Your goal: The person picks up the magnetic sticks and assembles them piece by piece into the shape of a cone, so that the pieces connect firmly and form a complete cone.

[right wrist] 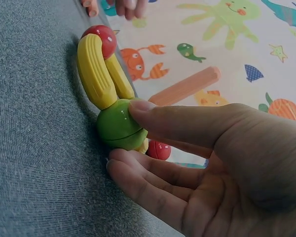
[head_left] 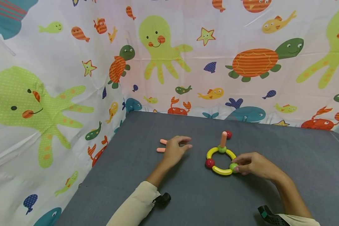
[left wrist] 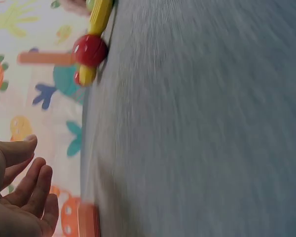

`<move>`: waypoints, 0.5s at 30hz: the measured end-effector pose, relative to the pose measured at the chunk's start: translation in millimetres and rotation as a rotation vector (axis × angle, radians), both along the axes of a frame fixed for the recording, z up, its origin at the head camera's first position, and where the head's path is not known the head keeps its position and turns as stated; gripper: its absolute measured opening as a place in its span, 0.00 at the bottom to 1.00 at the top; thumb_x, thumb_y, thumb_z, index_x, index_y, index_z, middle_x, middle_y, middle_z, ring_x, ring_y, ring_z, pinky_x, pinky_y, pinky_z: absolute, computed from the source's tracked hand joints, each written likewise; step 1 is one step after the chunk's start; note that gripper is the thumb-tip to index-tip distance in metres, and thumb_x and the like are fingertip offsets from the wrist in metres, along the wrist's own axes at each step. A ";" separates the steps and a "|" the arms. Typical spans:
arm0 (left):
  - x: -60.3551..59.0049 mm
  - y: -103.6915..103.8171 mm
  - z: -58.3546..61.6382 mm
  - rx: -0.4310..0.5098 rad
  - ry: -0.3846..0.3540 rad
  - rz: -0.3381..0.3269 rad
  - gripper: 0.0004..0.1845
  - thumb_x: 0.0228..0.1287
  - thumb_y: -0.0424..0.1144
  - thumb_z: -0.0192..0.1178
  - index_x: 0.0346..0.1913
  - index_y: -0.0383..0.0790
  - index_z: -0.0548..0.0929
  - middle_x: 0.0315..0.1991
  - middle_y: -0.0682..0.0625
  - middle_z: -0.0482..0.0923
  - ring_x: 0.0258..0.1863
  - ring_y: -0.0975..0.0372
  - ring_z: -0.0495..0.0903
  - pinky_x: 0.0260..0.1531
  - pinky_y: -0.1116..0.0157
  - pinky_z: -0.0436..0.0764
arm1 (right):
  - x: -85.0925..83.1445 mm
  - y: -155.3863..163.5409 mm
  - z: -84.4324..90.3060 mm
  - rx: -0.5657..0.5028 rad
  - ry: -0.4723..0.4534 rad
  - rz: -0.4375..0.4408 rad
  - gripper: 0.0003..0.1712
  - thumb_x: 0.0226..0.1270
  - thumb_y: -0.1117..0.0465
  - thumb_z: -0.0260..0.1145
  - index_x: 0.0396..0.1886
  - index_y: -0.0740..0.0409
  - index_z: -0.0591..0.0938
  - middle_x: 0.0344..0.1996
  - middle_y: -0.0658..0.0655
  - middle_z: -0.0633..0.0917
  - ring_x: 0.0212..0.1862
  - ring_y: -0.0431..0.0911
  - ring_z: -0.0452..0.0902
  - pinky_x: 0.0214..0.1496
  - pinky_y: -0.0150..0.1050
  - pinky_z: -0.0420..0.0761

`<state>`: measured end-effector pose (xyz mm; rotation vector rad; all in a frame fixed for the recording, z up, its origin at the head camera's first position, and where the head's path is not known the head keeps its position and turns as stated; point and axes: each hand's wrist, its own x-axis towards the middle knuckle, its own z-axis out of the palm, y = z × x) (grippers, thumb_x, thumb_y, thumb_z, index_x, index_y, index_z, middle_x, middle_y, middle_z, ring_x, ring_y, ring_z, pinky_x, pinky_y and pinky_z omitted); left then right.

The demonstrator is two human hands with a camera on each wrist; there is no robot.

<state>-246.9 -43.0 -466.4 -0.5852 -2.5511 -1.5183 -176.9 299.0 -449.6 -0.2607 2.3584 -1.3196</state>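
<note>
A ring of yellow curved rods (head_left: 222,171) joined by balls lies on the grey table. My right hand (head_left: 255,164) pinches its right green ball (right wrist: 119,123) between thumb and fingers. A red ball (head_left: 210,163) forms the ring's left joint, and another green ball (head_left: 222,149) its far one. From that far ball an orange stick (head_left: 223,139) stands upright. My left hand (head_left: 173,150) hovers left of the ring with loosely bent fingers and nothing between them. Two more orange sticks (head_left: 161,150) lie beside it, partly hidden behind the hand.
A loose red ball (head_left: 229,135) sits just behind the upright stick. The grey table (head_left: 192,194) extends round both arms. A white curtain (head_left: 169,75) printed with sea animals hangs along the table's back and left sides.
</note>
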 end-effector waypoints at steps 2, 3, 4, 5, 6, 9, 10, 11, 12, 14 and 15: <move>0.2 -13.5 0.7 0.015 -0.009 0.034 0.16 0.68 0.34 0.73 0.56 0.36 0.90 0.51 0.44 0.88 0.51 0.54 0.87 0.53 0.56 0.86 | 0.0 0.1 0.1 0.003 -0.001 -0.003 0.23 0.73 0.58 0.73 0.61 0.68 0.84 0.44 0.59 0.87 0.44 0.52 0.85 0.46 0.41 0.89; 0.4 -19.9 0.6 0.038 -0.018 0.039 0.15 0.68 0.33 0.73 0.56 0.35 0.90 0.50 0.42 0.88 0.50 0.53 0.88 0.50 0.58 0.86 | -0.1 0.1 0.4 0.004 -0.004 -0.005 0.23 0.73 0.58 0.73 0.61 0.68 0.84 0.44 0.59 0.88 0.44 0.52 0.85 0.46 0.41 0.89; 0.3 -26.1 0.3 0.062 -0.031 0.045 0.15 0.68 0.32 0.73 0.55 0.34 0.90 0.49 0.41 0.88 0.47 0.52 0.89 0.48 0.58 0.87 | -0.1 0.1 0.9 0.005 -0.009 -0.007 0.23 0.73 0.58 0.73 0.61 0.68 0.84 0.45 0.59 0.88 0.44 0.52 0.85 0.46 0.41 0.89; 0.9 -32.2 0.1 0.089 -0.049 0.045 0.15 0.67 0.31 0.73 0.55 0.33 0.89 0.49 0.39 0.88 0.46 0.50 0.90 0.46 0.59 0.88 | 0.0 0.2 1.5 0.007 -0.012 -0.009 0.23 0.73 0.58 0.73 0.61 0.69 0.84 0.45 0.59 0.88 0.44 0.52 0.85 0.46 0.41 0.89; 1.5 -38.1 -0.1 0.108 -0.068 0.045 0.15 0.68 0.30 0.72 0.55 0.32 0.89 0.48 0.39 0.88 0.45 0.49 0.90 0.45 0.60 0.89 | 0.1 0.3 2.2 0.008 -0.016 -0.011 0.24 0.73 0.58 0.73 0.61 0.69 0.84 0.45 0.59 0.88 0.44 0.52 0.85 0.46 0.42 0.89; 3.1 -53.8 -2.3 0.140 -0.073 0.056 0.15 0.68 0.30 0.72 0.55 0.29 0.88 0.48 0.38 0.88 0.46 0.47 0.90 0.49 0.53 0.88 | 0.0 2.0 2.6 0.008 -0.018 -0.015 0.24 0.73 0.58 0.72 0.61 0.69 0.84 0.45 0.59 0.88 0.44 0.52 0.86 0.46 0.42 0.89; 4.1 -58.8 -3.1 0.134 -0.067 0.060 0.15 0.68 0.30 0.71 0.56 0.29 0.88 0.49 0.38 0.89 0.47 0.47 0.90 0.52 0.51 0.87 | 0.1 2.5 2.5 0.008 -0.018 -0.016 0.24 0.73 0.58 0.72 0.61 0.69 0.84 0.44 0.59 0.88 0.43 0.52 0.86 0.46 0.42 0.89; 5.0 -63.4 -3.9 0.119 -0.058 0.068 0.15 0.69 0.31 0.71 0.56 0.30 0.88 0.50 0.39 0.89 0.49 0.48 0.90 0.54 0.50 0.86 | 0.1 3.1 2.3 0.008 -0.017 -0.017 0.24 0.73 0.58 0.72 0.61 0.69 0.84 0.44 0.59 0.88 0.43 0.52 0.86 0.46 0.42 0.89; 5.8 -67.8 -4.8 0.101 -0.048 0.080 0.15 0.69 0.32 0.72 0.56 0.31 0.88 0.51 0.40 0.89 0.50 0.49 0.89 0.55 0.49 0.85 | 0.1 3.5 2.1 0.006 -0.018 -0.017 0.24 0.73 0.58 0.72 0.61 0.70 0.84 0.44 0.59 0.88 0.43 0.52 0.86 0.46 0.42 0.89; 7.4 -75.7 -6.1 0.087 -0.049 0.090 0.16 0.70 0.32 0.71 0.57 0.32 0.88 0.53 0.41 0.89 0.52 0.49 0.88 0.57 0.48 0.84 | 0.2 4.1 1.9 0.001 -0.022 -0.015 0.24 0.73 0.58 0.72 0.62 0.70 0.83 0.45 0.59 0.88 0.44 0.52 0.86 0.46 0.42 0.89; 8.3 -79.2 -6.4 0.083 -0.059 0.091 0.16 0.70 0.32 0.71 0.58 0.33 0.88 0.55 0.41 0.89 0.53 0.49 0.88 0.57 0.47 0.84 | 0.3 4.3 2.1 -0.001 -0.027 -0.015 0.24 0.73 0.59 0.72 0.62 0.70 0.83 0.45 0.59 0.88 0.44 0.51 0.86 0.46 0.42 0.89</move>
